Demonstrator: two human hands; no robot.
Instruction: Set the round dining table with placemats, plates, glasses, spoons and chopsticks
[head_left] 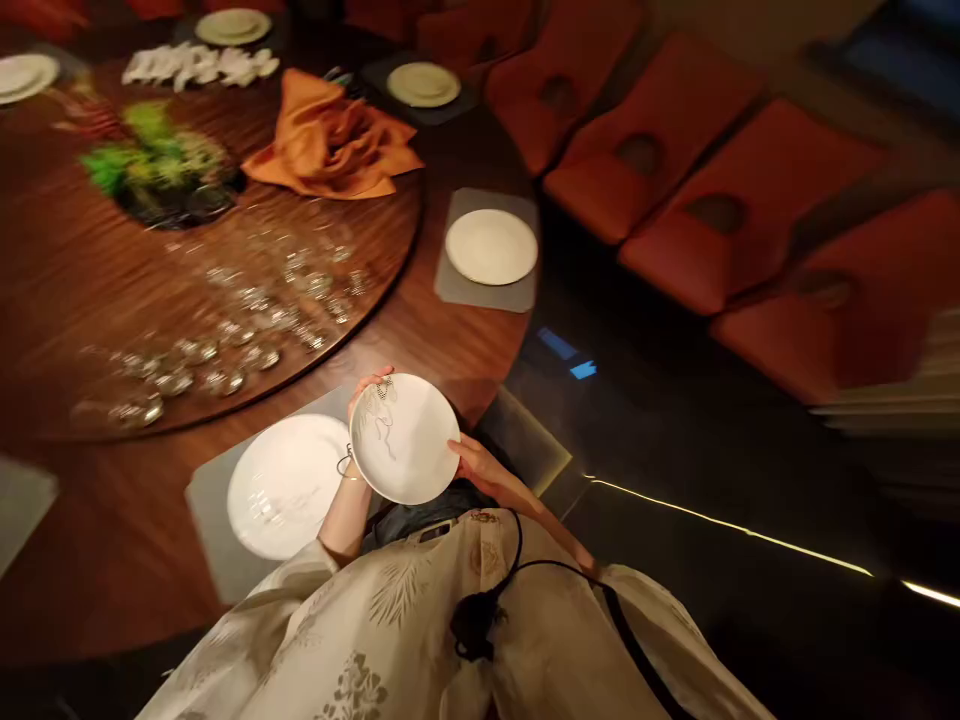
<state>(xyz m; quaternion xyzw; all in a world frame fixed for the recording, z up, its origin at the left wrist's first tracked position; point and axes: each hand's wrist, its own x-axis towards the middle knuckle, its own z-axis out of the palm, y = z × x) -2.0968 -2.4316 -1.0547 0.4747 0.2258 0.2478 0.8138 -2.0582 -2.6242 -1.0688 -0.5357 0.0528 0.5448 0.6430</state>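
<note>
A small white plate (412,445) with a fine line drawing near its left side is held up in front of my body, between both hands. My left hand (367,384) grips its left edge, fingers showing at the upper rim and the rest behind the plate. On the opposite edge, my right hand (474,462) has its thumb over the rim, with its other fingers mostly hidden underneath. Just left of the held plate, a large white plate (277,500) lies on a grey placemat (206,500) at the table edge.
Several small glasses (247,330) cover the near part of the round turntable (67,280). Orange folded napkins (330,140) and a green centrepiece (161,160) stand beyond. Another plate (491,246) lies on a placemat farther right. Orange chairs (690,220) line the right side.
</note>
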